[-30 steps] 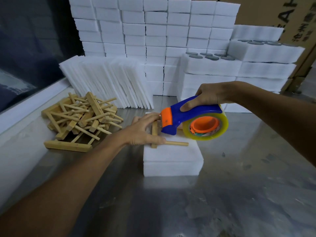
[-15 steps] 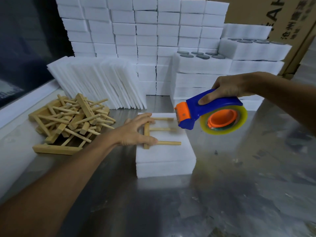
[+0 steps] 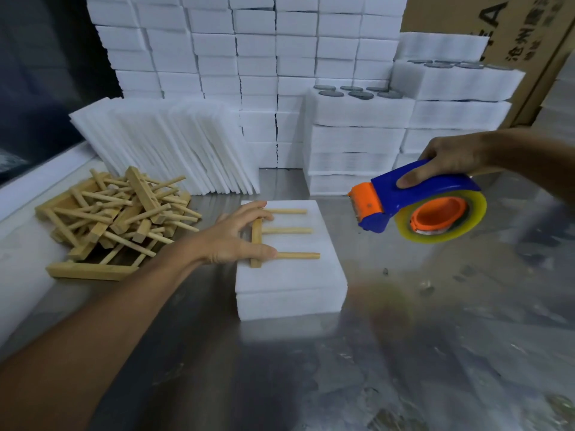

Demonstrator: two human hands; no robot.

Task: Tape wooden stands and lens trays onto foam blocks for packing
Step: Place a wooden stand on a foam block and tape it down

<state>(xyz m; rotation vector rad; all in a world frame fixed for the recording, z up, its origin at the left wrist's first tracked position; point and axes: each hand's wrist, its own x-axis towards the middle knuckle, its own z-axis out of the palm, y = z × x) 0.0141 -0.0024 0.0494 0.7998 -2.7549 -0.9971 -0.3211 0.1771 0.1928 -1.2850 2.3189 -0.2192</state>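
Observation:
A white foam block [image 3: 292,275] lies on the metal table [image 3: 404,353] in the middle. On its top rests a wooden stand [image 3: 280,231] with three pegs pointing right. My left hand [image 3: 236,237] presses down on the stand's bar at the block's left edge, fingers spread. To the right, above the table, my right hand [image 3: 448,160] grips the blue and orange tape dispenser [image 3: 417,203] with its clear tape roll. The dispenser's cutter faces the block, a short gap away from it.
A heap of wooden stands [image 3: 118,219] lies at the left. Thin foam sheets [image 3: 168,144] lean behind it. Stacked foam blocks [image 3: 249,57] form a wall at the back; foam lens trays with dark lenses [image 3: 357,98] stand back right. A cardboard box [image 3: 529,42] is far right.
My right hand has pulled the tape dispenser off the foam block, to the right and clear of it. My left hand has stayed on the wooden stand.

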